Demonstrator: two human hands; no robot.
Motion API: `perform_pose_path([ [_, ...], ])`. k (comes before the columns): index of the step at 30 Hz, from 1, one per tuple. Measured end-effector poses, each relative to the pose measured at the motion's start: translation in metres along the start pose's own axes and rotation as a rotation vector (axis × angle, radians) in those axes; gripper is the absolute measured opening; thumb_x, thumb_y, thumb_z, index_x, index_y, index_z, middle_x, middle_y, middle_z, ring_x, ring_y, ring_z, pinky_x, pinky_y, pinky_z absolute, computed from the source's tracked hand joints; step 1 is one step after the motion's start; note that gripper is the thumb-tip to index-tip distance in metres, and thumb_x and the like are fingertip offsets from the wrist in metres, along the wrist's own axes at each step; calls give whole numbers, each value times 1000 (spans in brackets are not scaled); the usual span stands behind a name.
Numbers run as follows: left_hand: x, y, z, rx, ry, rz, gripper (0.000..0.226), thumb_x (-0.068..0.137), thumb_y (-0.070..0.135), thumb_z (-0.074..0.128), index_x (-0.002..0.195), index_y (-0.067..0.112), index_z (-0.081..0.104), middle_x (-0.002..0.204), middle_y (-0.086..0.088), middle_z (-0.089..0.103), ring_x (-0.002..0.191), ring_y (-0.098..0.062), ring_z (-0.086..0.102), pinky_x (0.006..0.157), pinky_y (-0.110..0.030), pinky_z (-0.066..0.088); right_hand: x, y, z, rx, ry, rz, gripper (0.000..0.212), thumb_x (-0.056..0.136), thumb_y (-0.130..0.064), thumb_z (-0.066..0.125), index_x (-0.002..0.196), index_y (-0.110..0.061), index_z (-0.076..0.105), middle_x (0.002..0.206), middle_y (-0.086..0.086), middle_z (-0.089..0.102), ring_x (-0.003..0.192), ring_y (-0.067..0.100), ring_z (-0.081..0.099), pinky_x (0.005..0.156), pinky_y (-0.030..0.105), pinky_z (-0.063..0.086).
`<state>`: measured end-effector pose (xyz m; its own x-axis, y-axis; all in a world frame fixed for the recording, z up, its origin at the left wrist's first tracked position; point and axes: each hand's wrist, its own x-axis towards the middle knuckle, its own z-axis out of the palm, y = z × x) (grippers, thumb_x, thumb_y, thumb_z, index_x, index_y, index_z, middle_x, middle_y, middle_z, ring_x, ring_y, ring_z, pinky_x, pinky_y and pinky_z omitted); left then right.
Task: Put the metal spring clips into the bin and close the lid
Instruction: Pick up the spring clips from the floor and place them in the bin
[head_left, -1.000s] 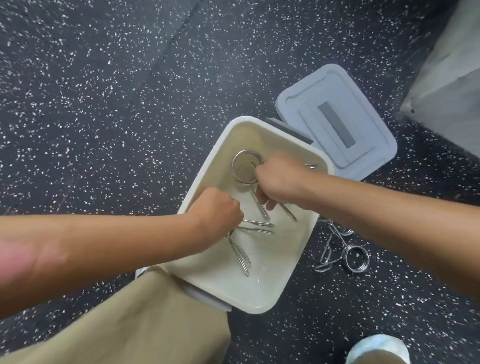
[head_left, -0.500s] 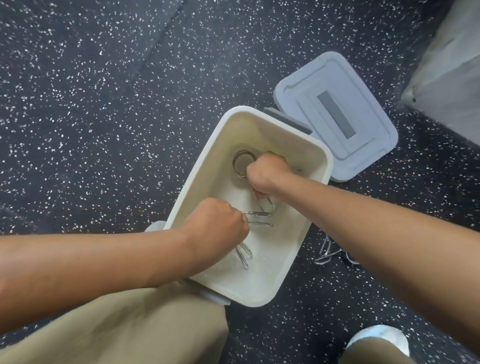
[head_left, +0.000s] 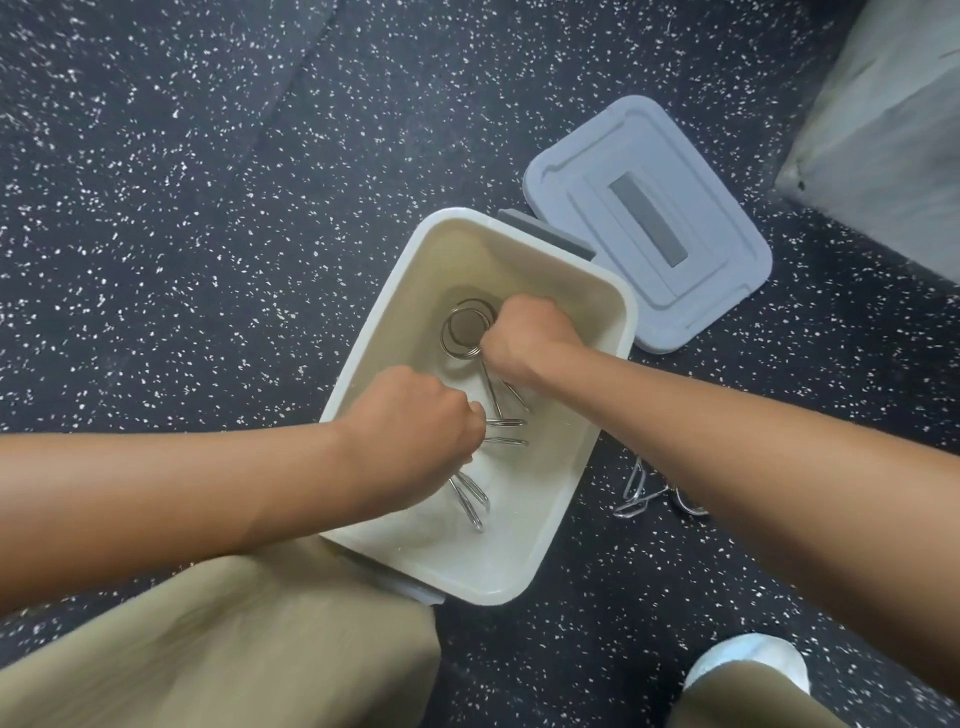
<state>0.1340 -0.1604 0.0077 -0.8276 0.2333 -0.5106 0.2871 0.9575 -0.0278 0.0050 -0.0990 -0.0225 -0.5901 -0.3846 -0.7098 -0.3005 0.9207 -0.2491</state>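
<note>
A cream plastic bin stands open on the dark speckled floor. Both my hands are down inside it. My left hand is closed around a metal spring clip whose wire handles stick out below and to the right of the fist. My right hand is closed on another spring clip; its round coil shows left of the fist and its handles run down toward the left hand. More spring clips lie on the floor right of the bin, partly hidden by my right forearm. The grey lid lies flat behind the bin.
A grey block or wall base fills the upper right corner. My tan trouser leg presses against the bin's near edge, and a light shoe is at the lower right.
Both hands have sunk deeper into the bin with their clips. My right forearm now covers more of the clips on the floor.
</note>
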Motion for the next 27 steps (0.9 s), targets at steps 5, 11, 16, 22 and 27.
perform_pose_path([
  [5,6,-4,-19,-73,44,-5,26,100,45,40,87,21,41,89,-4,68,84,-32,68,57,-30,33,-14,10,-33,24,118,-97,30,99,-29,48,79,-8,56,83,10,57,77,30,53,67,28,37],
  [11,25,-1,-51,-171,172,-25,35,98,47,37,87,18,52,83,-6,66,68,-34,57,57,-33,40,-63,60,-78,160,228,-241,53,100,-39,40,71,-10,73,68,3,72,68,23,68,69,32,53],
  [16,48,19,-77,-243,276,5,31,97,40,40,80,16,48,62,0,44,62,-33,53,57,-35,45,-108,122,-101,77,181,-184,55,103,-38,41,64,-16,73,64,0,74,64,17,69,73,34,54],
  [22,77,44,-110,-97,288,158,28,98,34,41,81,14,50,59,-1,42,47,-22,36,45,-30,29,-131,207,-80,88,177,-8,52,100,-43,43,66,-17,71,61,1,72,62,20,69,69,37,55],
  [27,97,48,-131,135,176,368,27,100,35,34,88,16,48,70,-5,58,55,-29,51,47,-31,37,-133,246,-34,226,226,109,35,97,-39,52,71,-20,65,56,-3,66,54,16,61,51,29,42],
])
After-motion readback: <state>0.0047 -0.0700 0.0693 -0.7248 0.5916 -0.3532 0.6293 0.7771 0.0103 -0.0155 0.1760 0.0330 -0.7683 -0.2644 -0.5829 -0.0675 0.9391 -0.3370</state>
